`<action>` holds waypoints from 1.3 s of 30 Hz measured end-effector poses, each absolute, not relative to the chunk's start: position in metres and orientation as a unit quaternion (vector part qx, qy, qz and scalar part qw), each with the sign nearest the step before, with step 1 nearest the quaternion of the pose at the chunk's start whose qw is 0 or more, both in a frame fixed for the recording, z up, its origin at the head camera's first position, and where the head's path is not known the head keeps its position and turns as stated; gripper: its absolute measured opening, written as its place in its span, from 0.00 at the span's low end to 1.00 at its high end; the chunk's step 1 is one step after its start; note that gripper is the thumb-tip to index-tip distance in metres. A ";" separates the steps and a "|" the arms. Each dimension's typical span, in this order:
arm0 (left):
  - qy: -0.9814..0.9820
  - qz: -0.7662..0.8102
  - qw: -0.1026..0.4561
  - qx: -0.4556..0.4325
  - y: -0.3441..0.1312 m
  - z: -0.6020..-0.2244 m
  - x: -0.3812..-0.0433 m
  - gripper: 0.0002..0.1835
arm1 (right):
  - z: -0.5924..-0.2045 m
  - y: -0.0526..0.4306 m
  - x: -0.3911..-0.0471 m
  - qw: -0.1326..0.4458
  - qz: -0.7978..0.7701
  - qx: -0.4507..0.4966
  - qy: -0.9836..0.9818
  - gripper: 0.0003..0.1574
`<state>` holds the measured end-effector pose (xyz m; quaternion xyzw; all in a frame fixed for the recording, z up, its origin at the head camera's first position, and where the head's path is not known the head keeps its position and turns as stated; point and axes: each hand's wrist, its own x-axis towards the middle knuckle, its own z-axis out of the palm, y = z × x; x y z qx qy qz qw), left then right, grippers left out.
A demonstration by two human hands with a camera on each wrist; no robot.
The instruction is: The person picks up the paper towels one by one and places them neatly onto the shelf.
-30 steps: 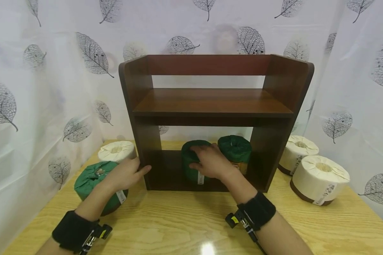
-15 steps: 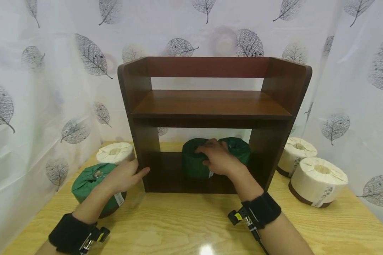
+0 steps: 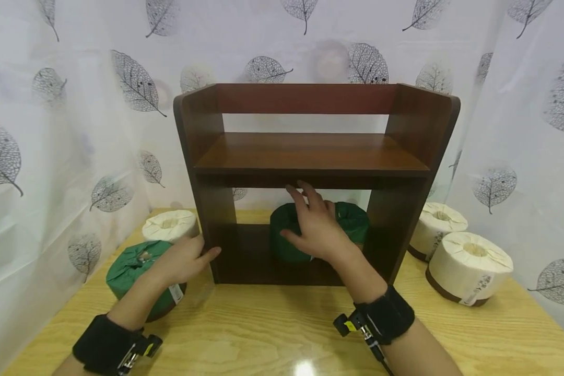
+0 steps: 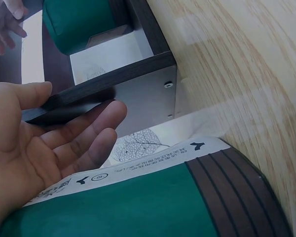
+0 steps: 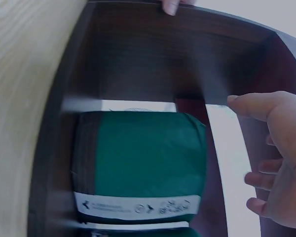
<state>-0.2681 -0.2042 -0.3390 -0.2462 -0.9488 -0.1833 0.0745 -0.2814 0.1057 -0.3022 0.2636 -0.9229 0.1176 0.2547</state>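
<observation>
My left hand grips the front edge of the left side panel of a dark brown wooden shelf; in the left wrist view the thumb lies on one face and the fingers on the other. Inside the lower compartment stand two green-wrapped toilet rolls side by side, the left one near the middle and the other to its right. My right hand hovers at the left roll, fingers spread, holding nothing. The right wrist view shows a gap between this hand and the roll's wrapper.
A green-wrapped roll and a cream-wrapped roll stand left of the shelf. To its right are two more cream-wrapped rolls, one behind and one nearer. All rest on a wooden table. A leaf-print curtain hangs behind.
My right hand slid the green roll slightly right and back against the other one, then released it and lifted with its fingers spread. The left hand kept its hold on the shelf.
</observation>
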 end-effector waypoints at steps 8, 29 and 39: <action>-0.946 -0.177 0.084 -0.258 -0.205 -0.339 -0.270 0.24 | -0.329 0.092 -0.286 0.146 0.059 0.260 -0.953 0.54; -0.951 -0.174 0.072 -0.246 -0.204 -0.339 -0.269 0.24 | -0.337 0.102 -0.299 0.151 0.046 0.300 -0.941 0.46; -0.952 -0.170 0.074 -0.244 -0.205 -0.338 -0.268 0.27 | -0.327 0.111 -0.299 0.067 0.086 0.314 -0.943 0.40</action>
